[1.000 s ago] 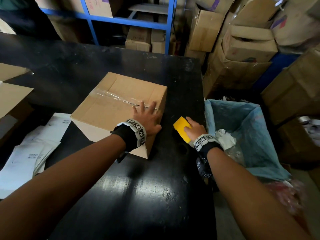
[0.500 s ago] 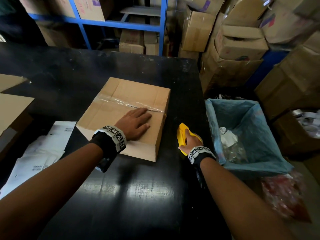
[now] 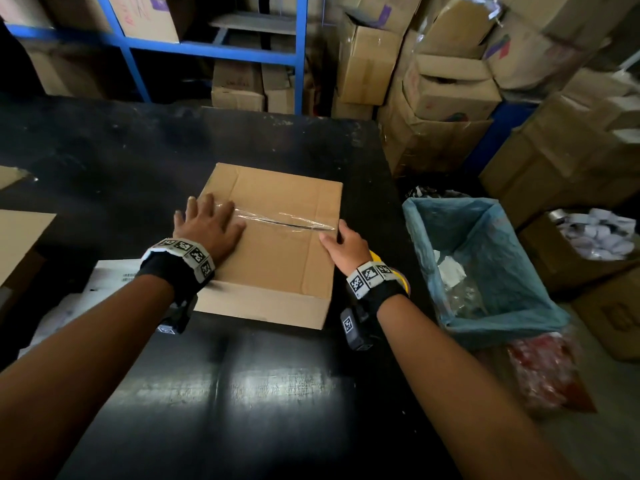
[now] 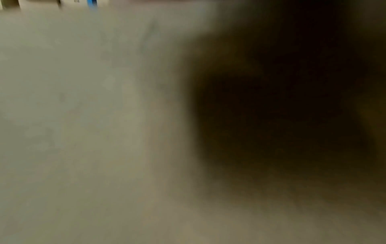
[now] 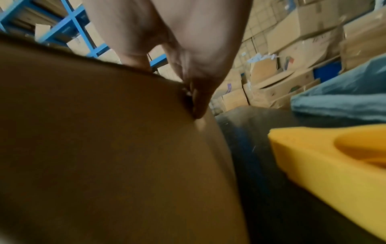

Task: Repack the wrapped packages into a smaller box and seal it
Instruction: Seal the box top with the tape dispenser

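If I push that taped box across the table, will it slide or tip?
The box is low and wide, so it likely slides rather than tips. The table looks glossy, so little drag. Weight can't be judged; its contents are hidden.

- Bin (image 3: 540, 306) with blue liner, right of the table (image 3: 242, 393).
- Papers (image 3: 104, 275) on the table's left.
- Blue shelving (image 3: 214, 50).
- Stacked cartons (image 3: 450, 88) behind.

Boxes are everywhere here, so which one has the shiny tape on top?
The closed box on the black table, the one under both hands. Clear tape runs along its top seam; the boxes stacked behind it lie off the table.
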The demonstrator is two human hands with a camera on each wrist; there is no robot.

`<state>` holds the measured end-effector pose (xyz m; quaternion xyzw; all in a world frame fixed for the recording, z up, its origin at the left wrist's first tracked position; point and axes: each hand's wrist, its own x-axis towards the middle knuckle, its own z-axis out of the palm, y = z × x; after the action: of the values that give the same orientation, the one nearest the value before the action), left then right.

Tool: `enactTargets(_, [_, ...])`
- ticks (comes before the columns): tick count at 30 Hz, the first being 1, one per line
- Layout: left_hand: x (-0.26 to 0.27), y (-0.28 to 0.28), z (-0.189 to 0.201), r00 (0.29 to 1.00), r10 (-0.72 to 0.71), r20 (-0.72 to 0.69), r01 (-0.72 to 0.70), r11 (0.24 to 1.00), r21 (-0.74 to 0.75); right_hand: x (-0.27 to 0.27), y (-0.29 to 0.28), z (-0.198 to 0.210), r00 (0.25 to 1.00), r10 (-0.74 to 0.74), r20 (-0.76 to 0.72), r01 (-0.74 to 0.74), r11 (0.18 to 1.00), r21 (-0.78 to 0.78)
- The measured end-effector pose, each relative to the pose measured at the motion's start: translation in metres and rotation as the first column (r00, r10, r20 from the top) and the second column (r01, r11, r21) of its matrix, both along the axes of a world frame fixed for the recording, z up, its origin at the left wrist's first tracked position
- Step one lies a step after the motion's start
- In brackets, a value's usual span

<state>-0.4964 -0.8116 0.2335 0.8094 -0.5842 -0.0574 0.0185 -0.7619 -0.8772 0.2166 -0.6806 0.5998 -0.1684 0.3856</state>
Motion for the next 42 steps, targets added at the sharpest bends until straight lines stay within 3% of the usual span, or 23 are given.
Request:
enactTargets(8, [-0.012,0.013,0.002,0.991,0.109,-0.074,-0.113,0.993,-0.045,0.018,-0.001,0.005,0.996,-0.086,0.016,0.084,0.99,0.115])
enactTargets(11, [-0.004,0.019,0.002,0.973,0.125,-0.195,-0.147,0.984,-0.1,0.014,-0.007,0.009,0.997,-0.063,-0.039,0.068,0.989,0.13])
enactTargets(15, [0.009,0.022,0.002,0.868,0.32,-0.379,-0.361,0.932,-0.04,0.019,-0.004,0.015,0.982,-0.107,-0.156,0.12,0.99,0.074])
enactTargets(20, [0.007,0.024,0.005,0.737,0.417,-0.532,-0.446,0.891,0.08,0.022,0.005,0.018,0.974,-0.105,-0.202,0.12,0.991,0.064])
enactTargets(21, [0.006,0.023,0.002,0.765,0.411,-0.495,-0.428,0.9,0.087,0.024,0.005,0.02,0.965,-0.073,-0.25,0.079,0.997,0.014])
enactTargets(23, [0.004,0.02,-0.004,0.9,0.309,-0.307,-0.312,0.949,0.041,0.032,0.005,0.022,0.906,0.05,-0.421,-0.116,0.985,-0.131])
enactTargets(25, [-0.002,0.019,-0.009,0.991,0.087,-0.1,-0.091,0.995,-0.038,0.044,0.008,0.02,0.795,0.199,-0.573,-0.374,0.905,-0.204])
enactTargets(27, [-0.012,0.018,-0.011,0.979,-0.204,0.001,0.204,0.979,-0.033,0.053,0.012,0.016,0.712,0.311,-0.629,-0.52,0.836,-0.175])
enactTargets(29, [-0.019,0.018,-0.011,0.938,-0.347,0.007,0.347,0.938,0.016,0.055,0.011,0.012,0.664,0.351,-0.66,-0.571,0.808,-0.145])
enactTargets(35, [-0.018,0.011,-0.01,0.96,-0.279,-0.033,0.28,0.96,0.015,0.054,0.008,0.008,0.638,0.341,-0.691,-0.546,0.833,-0.093])
enactTargets(39, [-0.012,0.009,-0.009,0.997,-0.052,-0.061,0.051,0.999,-0.009,0.049,0.01,0.011,0.774,0.213,-0.596,-0.385,0.906,-0.175])
enactTargets(42, [-0.003,0.009,-0.007,0.992,0.056,-0.11,-0.059,0.998,-0.022,0.051,0.01,0.014,0.788,0.131,-0.602,-0.308,0.93,-0.202])
